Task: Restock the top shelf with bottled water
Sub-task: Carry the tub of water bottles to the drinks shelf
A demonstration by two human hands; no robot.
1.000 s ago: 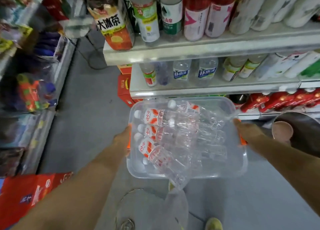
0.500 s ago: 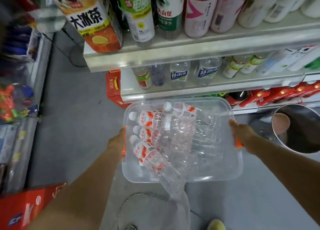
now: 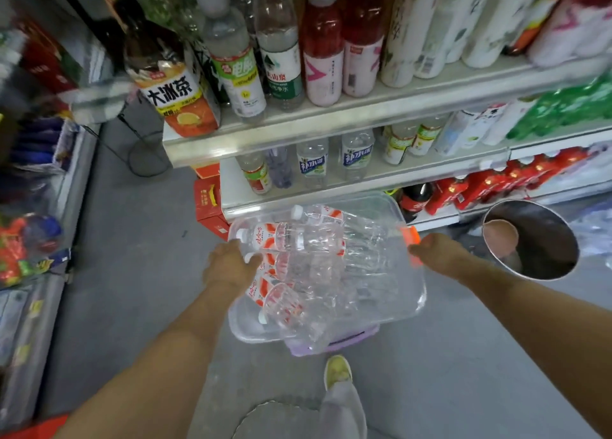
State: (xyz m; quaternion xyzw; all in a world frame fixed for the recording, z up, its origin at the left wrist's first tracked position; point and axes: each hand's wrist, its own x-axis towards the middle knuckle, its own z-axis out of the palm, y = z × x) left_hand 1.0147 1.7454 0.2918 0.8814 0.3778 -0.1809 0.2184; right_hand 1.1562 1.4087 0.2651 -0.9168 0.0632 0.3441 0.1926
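On the far left, a blurred rack (image 3: 36, 180) of colourful goods runs along the grey floor (image 3: 132, 273). Next comes a large iced-tea bottle (image 3: 165, 74) with an orange label, standing at the left end of the upper shelf (image 3: 331, 120), beside clear and pink-labelled drinks. Below it, a second shelf (image 3: 381, 182) carries small bottles with blue-and-white labels.

In front of that lower shelf the person holds a clear plastic bin (image 3: 410, 303), tilted so its near left corner sits lowest. The left hand (image 3: 228, 266) is on the bin's left rim; its fingers (image 3: 253, 261) curl over the edge onto the bottles inside, though the blur hides exactly what they press. The water bottles (image 3: 298, 240), with red-and-white labels and white caps, lie on their sides in a heap in the bin, caps toward the left. A purple object (image 3: 334, 344) shows just under the bin's near edge.

The right hand (image 3: 437, 251) grips the bin's right side at an orange handle (image 3: 410, 235), its fingers wrapped out of sight. Further right, a round metal bucket (image 3: 530, 240) stands on the floor. A yellow-green shoe (image 3: 337, 370) shows below the bin.
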